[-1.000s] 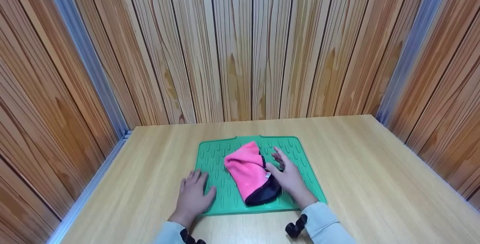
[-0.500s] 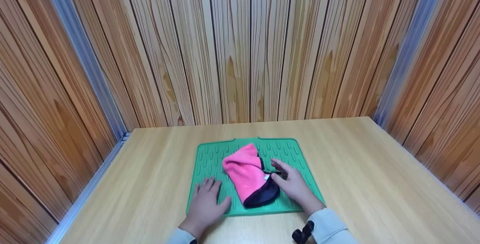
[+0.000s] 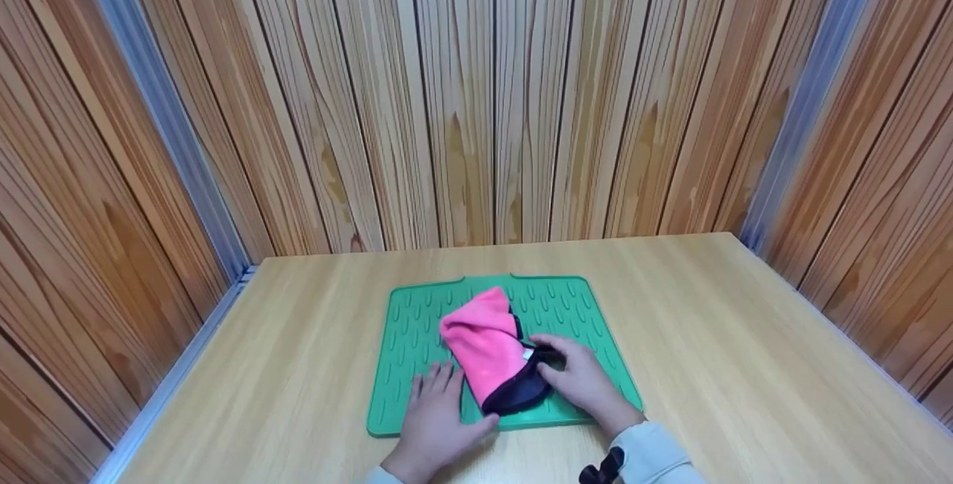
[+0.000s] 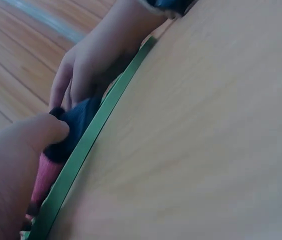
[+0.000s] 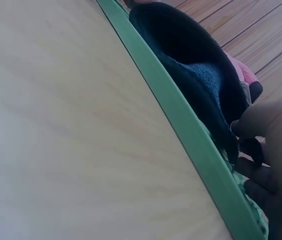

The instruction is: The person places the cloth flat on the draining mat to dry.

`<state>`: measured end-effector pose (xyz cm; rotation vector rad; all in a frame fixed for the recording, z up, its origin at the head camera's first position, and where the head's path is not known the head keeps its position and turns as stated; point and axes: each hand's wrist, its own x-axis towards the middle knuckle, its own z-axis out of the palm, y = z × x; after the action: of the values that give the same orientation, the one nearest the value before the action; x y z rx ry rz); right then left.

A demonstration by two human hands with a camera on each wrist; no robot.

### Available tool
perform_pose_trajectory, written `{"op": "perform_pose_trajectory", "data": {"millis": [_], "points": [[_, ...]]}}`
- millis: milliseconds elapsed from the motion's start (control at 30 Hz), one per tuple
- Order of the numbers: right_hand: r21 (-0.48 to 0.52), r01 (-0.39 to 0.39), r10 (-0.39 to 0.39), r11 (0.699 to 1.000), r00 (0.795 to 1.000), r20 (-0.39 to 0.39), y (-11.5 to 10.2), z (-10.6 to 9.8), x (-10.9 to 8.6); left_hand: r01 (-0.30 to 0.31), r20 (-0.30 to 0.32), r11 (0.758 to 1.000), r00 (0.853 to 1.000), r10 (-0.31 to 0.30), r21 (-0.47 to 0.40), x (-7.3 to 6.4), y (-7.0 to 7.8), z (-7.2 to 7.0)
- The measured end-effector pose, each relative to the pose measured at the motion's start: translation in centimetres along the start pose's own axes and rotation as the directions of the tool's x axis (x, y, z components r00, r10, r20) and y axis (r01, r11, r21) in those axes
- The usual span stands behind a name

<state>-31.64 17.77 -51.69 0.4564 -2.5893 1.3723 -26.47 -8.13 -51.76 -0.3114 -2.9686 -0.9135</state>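
A pink fleece piece (image 3: 480, 354) with a dark lining and a small white tag lies on a green ribbed mat (image 3: 391, 395), its far end folded over. Its dark open mouth (image 5: 196, 65) faces the near right, gaping in the right wrist view. My right hand (image 3: 588, 380) holds the mouth's right edge between thumb and fingers, beside a thin dark strap. My left hand (image 3: 439, 421) lies over the mat's near left part with fingers extended along the pink side. Its thumb (image 4: 56, 127) reaches the near corner of the dark rim.
The mat lies on a light wooden table (image 3: 707, 335). Wood-patterned panels (image 3: 476, 97) rise behind and at both sides, with metal strips (image 3: 164, 97) at the corners. A black wrist strap (image 3: 603, 467) hangs at the right sleeve.
My left hand has moved right, from the mat's left edge to the fleece piece. My right hand has come slightly nearer me, its fingers closing in on the dark rim. The piece stays put.
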Motion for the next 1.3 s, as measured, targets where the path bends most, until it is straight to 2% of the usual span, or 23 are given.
{"op": "perform_pose_trajectory", "data": {"millis": [100,300,567,733,967,1100,1300], "points": [[-0.066,0.048,-0.049,0.997,0.999,-0.023,0.1,0.6,0.2,0.011,-0.017,1.000,1.000,-0.011,0.003,0.0,0.5,0.4],[-0.157,0.115,-0.129,0.981,0.988,-0.083,0.3,1.1,0.1,0.024,-0.101,1.000,0.995,-0.022,0.012,0.3,1.4,0.9],[-0.178,0.096,-0.118,0.979,0.986,-0.115,0.0,1.2,0.2,0.042,-0.165,0.999,0.986,-0.037,0.028,1.2,1.6,1.3],[-0.171,0.077,-0.103,0.982,0.984,-0.145,-0.1,1.1,0.1,0.076,-0.194,0.993,0.979,-0.058,0.088,1.3,1.8,1.1],[-0.220,0.081,-0.125,0.972,0.974,-0.190,0.2,0.4,-0.1,0.119,-0.236,0.978,0.969,-0.076,0.173,1.4,1.4,0.5],[-0.271,0.078,-0.135,0.959,0.971,-0.199,0.2,-0.1,-0.1,0.126,-0.253,0.969,0.965,-0.070,0.213,1.6,1.0,0.0],[-0.314,0.087,-0.165,0.945,0.959,-0.232,0.7,-0.4,0.0,0.113,-0.307,0.962,0.951,-0.032,0.249,1.5,0.5,-0.3]]}}
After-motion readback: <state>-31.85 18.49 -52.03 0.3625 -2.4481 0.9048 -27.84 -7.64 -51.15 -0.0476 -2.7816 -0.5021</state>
